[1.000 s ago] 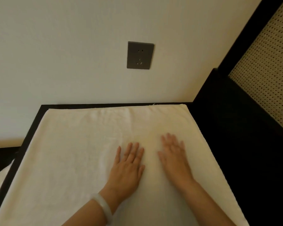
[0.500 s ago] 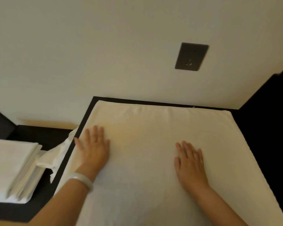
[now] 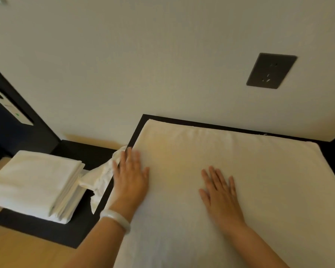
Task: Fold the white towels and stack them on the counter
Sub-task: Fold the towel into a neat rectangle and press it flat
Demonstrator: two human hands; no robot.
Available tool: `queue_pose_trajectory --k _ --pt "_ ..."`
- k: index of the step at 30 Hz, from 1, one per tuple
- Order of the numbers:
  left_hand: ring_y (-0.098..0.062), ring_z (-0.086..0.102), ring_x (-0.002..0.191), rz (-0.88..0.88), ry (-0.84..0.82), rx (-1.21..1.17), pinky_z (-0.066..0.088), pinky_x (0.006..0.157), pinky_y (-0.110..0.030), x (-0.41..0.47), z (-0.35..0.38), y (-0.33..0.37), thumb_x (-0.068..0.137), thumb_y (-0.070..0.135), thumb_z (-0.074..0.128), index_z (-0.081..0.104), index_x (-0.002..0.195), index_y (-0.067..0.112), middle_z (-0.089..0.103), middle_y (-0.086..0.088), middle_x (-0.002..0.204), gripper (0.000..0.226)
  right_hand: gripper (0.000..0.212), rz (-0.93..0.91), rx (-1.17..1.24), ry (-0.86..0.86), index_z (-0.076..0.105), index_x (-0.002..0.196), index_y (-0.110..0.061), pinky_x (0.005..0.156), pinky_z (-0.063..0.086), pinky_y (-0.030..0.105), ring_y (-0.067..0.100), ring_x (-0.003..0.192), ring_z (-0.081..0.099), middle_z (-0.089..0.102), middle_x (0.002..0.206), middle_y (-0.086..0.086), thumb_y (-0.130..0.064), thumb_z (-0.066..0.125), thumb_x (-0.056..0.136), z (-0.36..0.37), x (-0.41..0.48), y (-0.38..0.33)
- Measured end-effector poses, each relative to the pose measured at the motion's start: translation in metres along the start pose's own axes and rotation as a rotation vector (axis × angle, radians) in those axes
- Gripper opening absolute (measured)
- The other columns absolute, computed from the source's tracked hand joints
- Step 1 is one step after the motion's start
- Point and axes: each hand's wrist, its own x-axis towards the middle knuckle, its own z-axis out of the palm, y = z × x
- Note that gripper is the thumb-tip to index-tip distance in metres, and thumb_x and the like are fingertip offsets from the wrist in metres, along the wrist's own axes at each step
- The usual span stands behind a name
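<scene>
At frame left, folded white towels (image 3: 33,180) sit stacked. The left hand (image 3: 132,176) and right hand (image 3: 219,188) press flat, fingers straight, on a spread white terry towel (image 3: 249,167), apparently not yet fully folded.

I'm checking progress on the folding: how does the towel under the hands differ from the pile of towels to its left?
The spread towel lies flat and wide across the dark counter, while the stack is folded into several compact layers. The left hand and right hand press flat on the spread towel, and no hand touches the stack. Both are white.
</scene>
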Motion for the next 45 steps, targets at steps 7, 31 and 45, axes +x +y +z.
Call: queue_pose_trajectory --k 7,31,45 --pt "-0.023 -0.037 0.142 0.184 -0.213 0.067 -0.017 0.114 -0.061 -0.058 0.015 0.015 0.080 0.072 -0.018 -0.036 0.141 0.047 -0.039 0.013 0.153 0.068 0.069 0.420 -0.155 -0.063 0.013 0.156 -0.037 0.118 0.004 0.057 0.027 0.152 0.009 0.011 0.165 -0.005 -0.064 0.000 0.095 -0.028 -0.055 0.079" --pt "-0.024 0.026 0.148 0.537 -0.003 0.067 0.017 0.112 -0.059 -0.018 0.046 0.074 0.100 0.048 0.024 0.031 0.153 0.030 0.028 0.000 0.161 0.057 0.060 0.016 -0.058 -0.009 0.047 0.146 -0.017 0.114 0.019 0.048 0.023 0.141 0.040 0.043 0.153 0.005 -0.042 0.032 0.094 -0.003 0.002 0.024" --pt "-0.023 0.029 0.147 0.545 0.050 0.016 0.020 0.111 -0.054 -0.056 0.052 0.097 0.098 0.040 0.030 0.036 0.152 0.024 0.032 0.000 0.159 0.056 0.056 -0.012 -0.032 0.054 0.050 0.143 -0.011 0.114 0.021 0.044 0.023 0.141 0.041 0.046 0.151 0.008 -0.034 0.034 0.095 -0.001 -0.013 0.014"
